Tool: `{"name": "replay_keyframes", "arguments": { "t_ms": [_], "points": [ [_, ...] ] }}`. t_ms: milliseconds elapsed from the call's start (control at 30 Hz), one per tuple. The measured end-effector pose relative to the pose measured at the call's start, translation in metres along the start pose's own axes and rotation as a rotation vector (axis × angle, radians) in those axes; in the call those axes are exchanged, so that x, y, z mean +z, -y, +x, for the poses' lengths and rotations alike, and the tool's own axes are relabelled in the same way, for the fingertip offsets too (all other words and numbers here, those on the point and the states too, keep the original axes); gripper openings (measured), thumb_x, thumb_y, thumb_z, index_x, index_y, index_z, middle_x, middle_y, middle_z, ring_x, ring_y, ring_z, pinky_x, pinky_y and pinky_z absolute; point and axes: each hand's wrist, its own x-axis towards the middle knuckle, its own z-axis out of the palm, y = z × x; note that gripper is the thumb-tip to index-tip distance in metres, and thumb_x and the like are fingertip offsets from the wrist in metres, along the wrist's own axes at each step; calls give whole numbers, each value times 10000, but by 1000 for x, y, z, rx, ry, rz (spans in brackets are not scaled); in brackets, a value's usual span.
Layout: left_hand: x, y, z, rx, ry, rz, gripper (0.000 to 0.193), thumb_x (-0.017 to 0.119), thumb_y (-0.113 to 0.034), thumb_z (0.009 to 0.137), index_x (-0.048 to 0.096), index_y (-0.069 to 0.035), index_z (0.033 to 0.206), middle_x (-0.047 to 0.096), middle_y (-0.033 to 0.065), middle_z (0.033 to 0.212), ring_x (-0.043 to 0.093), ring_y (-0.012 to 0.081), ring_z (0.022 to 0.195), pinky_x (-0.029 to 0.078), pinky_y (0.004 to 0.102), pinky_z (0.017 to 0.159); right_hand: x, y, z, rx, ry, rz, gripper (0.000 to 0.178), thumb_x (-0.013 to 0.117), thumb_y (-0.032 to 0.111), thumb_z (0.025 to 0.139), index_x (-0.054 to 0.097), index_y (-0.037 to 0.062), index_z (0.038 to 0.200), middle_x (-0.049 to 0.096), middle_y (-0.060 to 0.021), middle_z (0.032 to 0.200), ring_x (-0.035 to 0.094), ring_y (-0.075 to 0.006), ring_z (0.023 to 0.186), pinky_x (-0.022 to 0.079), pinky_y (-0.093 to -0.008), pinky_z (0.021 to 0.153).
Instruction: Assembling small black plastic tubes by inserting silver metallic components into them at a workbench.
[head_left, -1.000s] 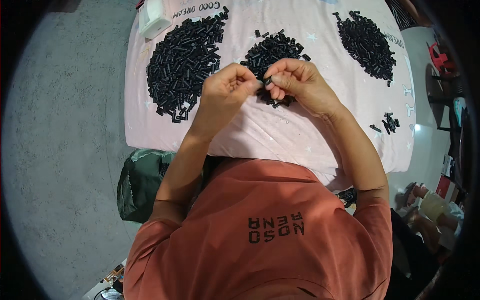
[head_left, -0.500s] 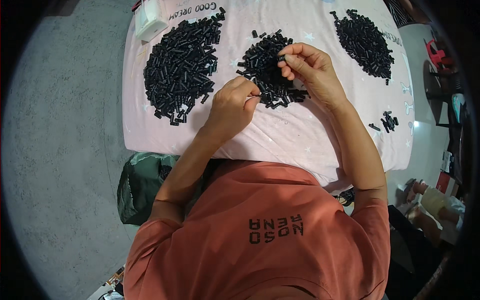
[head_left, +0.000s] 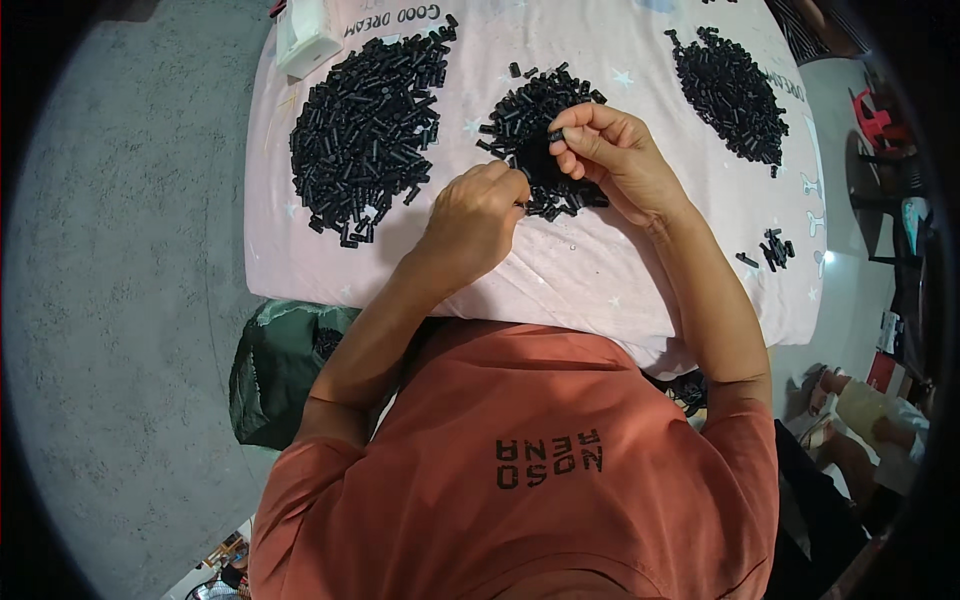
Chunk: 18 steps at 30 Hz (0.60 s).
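My right hand [head_left: 625, 160] is over the middle pile of small black tubular pieces [head_left: 535, 105]. Between its thumb and index finger it pinches one short black tubular piece [head_left: 556, 137]. My left hand [head_left: 475, 215] sits at the near left edge of this pile, its fingers curled together. Something small and dark shows at its fingertips, but I cannot make out what it is. A larger pile of longer black pieces [head_left: 365, 140] lies to the left. Another black pile [head_left: 732, 95] lies at the far right, and a small cluster of black pieces [head_left: 775, 250] is nearer on that side.
A pink patterned cloth [head_left: 610, 275] covers the work surface. At the far left stands a white box [head_left: 308, 40]. A dark green bag [head_left: 275, 375] rests below the front left edge. Beyond the right side are a red chair [head_left: 872, 115] and another person's limbs [head_left: 870, 425].
My right hand has come slightly toward me and closer to the left, still pinching a black piece. My left fingers have shifted a little and curl more. The view has moved slightly.
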Motion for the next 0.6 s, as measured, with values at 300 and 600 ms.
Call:
{"name": "replay_keyframes", "arguments": {
  "t_ms": [300, 600],
  "points": [
    [-17, 2, 1, 9, -99, -109, 116, 627, 10, 814, 648, 2, 928, 610, 120, 848, 610, 247, 755, 485, 320, 683, 11, 0, -5, 61, 10, 21, 117, 608, 90, 948, 646, 26, 1038, 689, -41, 867, 628, -65, 705, 529, -183, 657],
    [-19, -4, 3, -244, -243, -594, 111, 645, -12, 839, 631, 40, 936, 638, 66, 798, 596, 87, 722, 493, 225, 661, 16, 0, -6, 71, 28, -21, 129, 594, 89, 958, 641, 0, 1037, 677, -66, 865, 637, -70, 711, 541, -178, 663]
  ]
}}
